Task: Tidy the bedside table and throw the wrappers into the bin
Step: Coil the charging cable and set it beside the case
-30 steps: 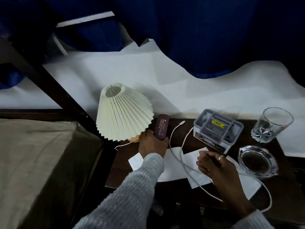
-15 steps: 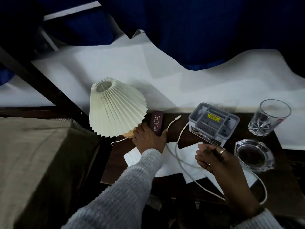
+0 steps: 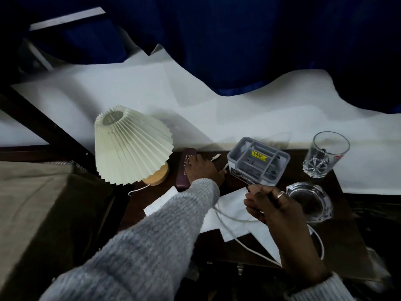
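Observation:
A dark wooden bedside table [image 3: 344,242] carries several white paper wrappers [image 3: 234,199] spread flat across its middle. A maroon case [image 3: 181,181] lies flat beside the lamp's wooden base [image 3: 156,177]. My left hand [image 3: 201,170] rests on the case, fingers laid over its upper part. My right hand [image 3: 269,203] hovers over the papers in front of the grey organiser [image 3: 258,161], fingers curled and fingertips pinched near a paper corner. I cannot tell whether it holds anything. A white charging cable [image 3: 249,246] snakes over the papers and under both hands.
A cream pleated lamp shade [image 3: 132,146] stands at the table's back left. A drinking glass [image 3: 325,155] is at the back right, with a glass ashtray [image 3: 310,203] in front of it. A bed with a beige cover [image 3: 43,209] adjoins the left side. No bin is in view.
My left hand held the maroon case upright next to the lamp; the case now lies flat with the hand on top. My right hand has risen slightly towards the organiser.

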